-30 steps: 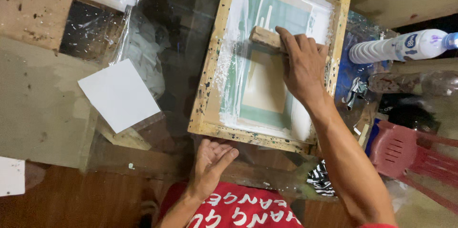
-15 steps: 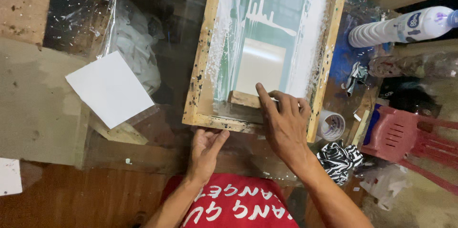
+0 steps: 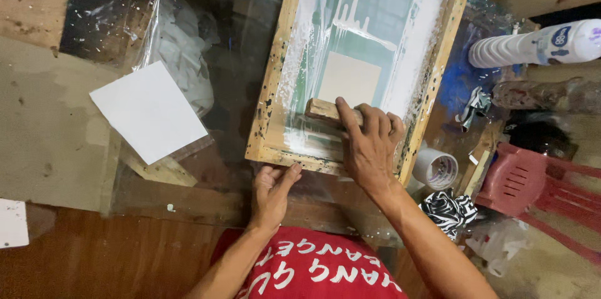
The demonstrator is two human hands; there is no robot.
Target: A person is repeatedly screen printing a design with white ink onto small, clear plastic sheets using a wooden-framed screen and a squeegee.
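The right hand (image 3: 369, 142) lies palm down over a wooden squeegee block (image 3: 324, 111), fingers curled across its top and clamped on it. The block sits on the white-smeared mesh inside a paint-spattered wooden screen-printing frame (image 3: 270, 86), at the end of the frame nearest the person. Just beyond the fingertips, further up the mesh, a pale rectangular patch (image 3: 349, 78) shows through the screen, with streaks of white ink around it.

The left hand (image 3: 272, 192) rests below and to the left of the right one, fingers loosely spread and holding nothing; its fingertips touch the near rail of the frame at the lower left corner.

Left of the left hand, well apart, a blank white sheet of card (image 3: 149, 111) lies tilted on the worn wooden table (image 3: 44, 123), with crumpled clear plastic wrap (image 3: 181, 48) just beyond it. Right of the right hand, just past the frame's edge, stands a white roll of tape (image 3: 436, 168); near it lies a black-and-white striped cloth (image 3: 448, 210). Further right is a red plastic stool (image 3: 526, 180), and above it a white plastic bottle (image 3: 538, 45) lies on its side. Below both wrists is the person's red shirt with white lettering (image 3: 313, 264).
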